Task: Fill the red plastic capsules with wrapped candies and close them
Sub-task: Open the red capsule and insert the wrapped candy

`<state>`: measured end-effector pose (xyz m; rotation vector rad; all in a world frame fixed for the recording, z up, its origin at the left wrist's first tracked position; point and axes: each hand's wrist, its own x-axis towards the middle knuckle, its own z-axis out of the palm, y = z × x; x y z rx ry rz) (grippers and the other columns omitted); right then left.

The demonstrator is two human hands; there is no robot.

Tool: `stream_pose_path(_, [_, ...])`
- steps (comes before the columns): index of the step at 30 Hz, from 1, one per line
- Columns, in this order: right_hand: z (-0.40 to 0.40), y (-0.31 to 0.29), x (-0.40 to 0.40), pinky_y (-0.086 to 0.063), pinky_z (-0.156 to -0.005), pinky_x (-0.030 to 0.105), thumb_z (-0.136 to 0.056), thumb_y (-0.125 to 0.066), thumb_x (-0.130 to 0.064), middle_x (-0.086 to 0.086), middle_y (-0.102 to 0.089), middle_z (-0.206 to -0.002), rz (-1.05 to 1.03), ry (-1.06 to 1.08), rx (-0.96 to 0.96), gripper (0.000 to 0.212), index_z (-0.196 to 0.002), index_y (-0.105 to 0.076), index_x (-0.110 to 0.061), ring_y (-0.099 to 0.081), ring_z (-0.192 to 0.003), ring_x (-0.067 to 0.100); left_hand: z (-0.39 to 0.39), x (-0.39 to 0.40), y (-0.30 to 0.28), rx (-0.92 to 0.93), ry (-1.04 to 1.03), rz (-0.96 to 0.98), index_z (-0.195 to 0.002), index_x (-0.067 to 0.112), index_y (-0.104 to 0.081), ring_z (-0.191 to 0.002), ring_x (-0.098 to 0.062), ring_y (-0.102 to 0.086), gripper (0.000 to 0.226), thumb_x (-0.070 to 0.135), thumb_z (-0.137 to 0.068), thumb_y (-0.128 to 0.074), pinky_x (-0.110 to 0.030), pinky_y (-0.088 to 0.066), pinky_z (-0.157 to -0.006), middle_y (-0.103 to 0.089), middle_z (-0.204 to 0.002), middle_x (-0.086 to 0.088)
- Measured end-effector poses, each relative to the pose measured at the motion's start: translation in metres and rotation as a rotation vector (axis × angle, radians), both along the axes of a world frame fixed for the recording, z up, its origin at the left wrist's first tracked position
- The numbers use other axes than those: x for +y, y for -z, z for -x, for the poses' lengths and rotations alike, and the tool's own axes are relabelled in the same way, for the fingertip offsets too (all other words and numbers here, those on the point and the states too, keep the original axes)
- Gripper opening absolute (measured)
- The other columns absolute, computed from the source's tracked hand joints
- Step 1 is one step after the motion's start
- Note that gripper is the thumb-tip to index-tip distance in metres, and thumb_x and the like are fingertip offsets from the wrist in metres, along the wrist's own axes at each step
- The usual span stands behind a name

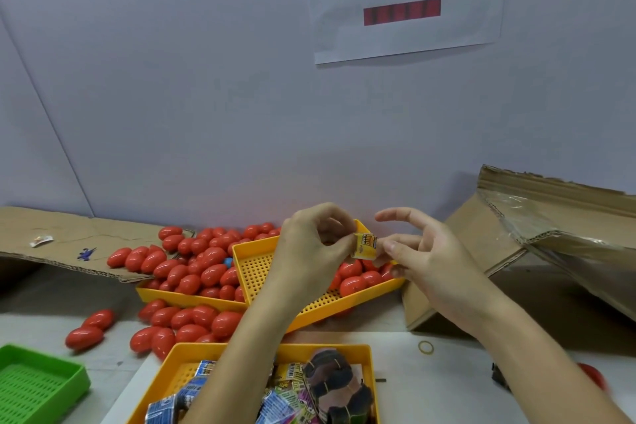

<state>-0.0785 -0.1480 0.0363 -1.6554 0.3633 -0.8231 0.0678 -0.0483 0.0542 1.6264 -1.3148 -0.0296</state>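
Frame centre: left hand [309, 244] and right hand [423, 251] together pinch 1 small yellow wrapped candy [364, 246] above the perforated yellow plastic tray [261, 272], probably folding it to fit a glossy red plastic capsule [352, 286].

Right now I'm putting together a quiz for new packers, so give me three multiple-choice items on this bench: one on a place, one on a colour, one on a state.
1. Where does the loose rubber band lie?
A. On the white table to the right of the near yellow tray
B. Inside the green tray
C. On the cardboard flap at left

2. What colour is the tray at the bottom left corner?
A. Yellow
B. Green
C. Blue

3. What is being done with the small yellow wrapped candy?
A. It lies in a tray
B. It is held between both hands above the tray
C. It sits inside an open capsule

Answers: 1 A, the band rests on bare table beside the near yellow tray. 2 B, its perforated floor and rim are green. 3 B, the left hand and right hand pinch it from both sides.
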Motion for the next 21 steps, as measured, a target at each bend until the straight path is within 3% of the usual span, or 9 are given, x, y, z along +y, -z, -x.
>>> stream_pose_path(6, [0.001, -0.0036, 0.0053, -0.06, -0.07, 0.032, -0.088, -0.068, -0.009, 0.001, -0.074, -0.083, 0.284, 0.054, 0.034, 0.027, -0.106, -0.066, -0.029, -0.071, -0.08, 0.016, -0.0014, 0.0036, -0.0024, 0.084, 0.087, -0.088, -0.092, 0.019, -0.067, -0.064, -0.006, -0.071, 0.017, 0.004, -0.085, -0.073, -0.017, -0.055, -0.059, -0.074, -0.075, 0.004])
stream_pose_path(12, [-0.0004, -0.0007, 0.0039, -0.044, -0.053, 0.009, -0.081, -0.076, -0.01, -0.015, -0.062, -0.09, 0.618, 0.152, 0.063, 0.035, -0.1, -0.07, -0.038, -0.06, -0.082, 0.007, -0.0027, 0.0055, -0.0055, 0.015, 0.102, -0.144, -0.098, 0.018, -0.067, -0.068, -0.005, -0.071, 0.02, 0.002, -0.086, -0.071, -0.017, -0.056, -0.061, -0.074, -0.078, 0.003])
stream_pose_path(15, [-0.0023, 0.0018, 0.0011, -0.044, -0.055, 0.006, -0.082, -0.074, -0.007, -0.02, -0.059, -0.1, 0.663, 0.142, 0.076, 0.038, -0.102, -0.07, -0.04, -0.059, -0.09, 0.004, -0.0059, 0.0074, -0.007, -0.027, 0.11, -0.169, -0.101, 0.019, -0.067, -0.069, -0.003, -0.07, 0.021, 0.003, -0.087, -0.07, -0.017, -0.056, -0.065, -0.075, -0.078, 0.005])
stream_pose_path(21, [-0.0012, 0.0026, 0.0005, -0.044, -0.057, 0.01, -0.085, -0.067, -0.005, -0.016, -0.063, -0.101, 0.673, 0.039, 0.125, 0.047, -0.113, -0.064, -0.042, -0.06, -0.091, 0.008, -0.0099, 0.0099, -0.0076, -0.131, 0.123, -0.222, -0.106, 0.029, -0.059, -0.069, -0.003, -0.07, 0.037, 0.002, -0.085, -0.071, -0.021, -0.06, -0.068, -0.075, -0.079, 0.007])
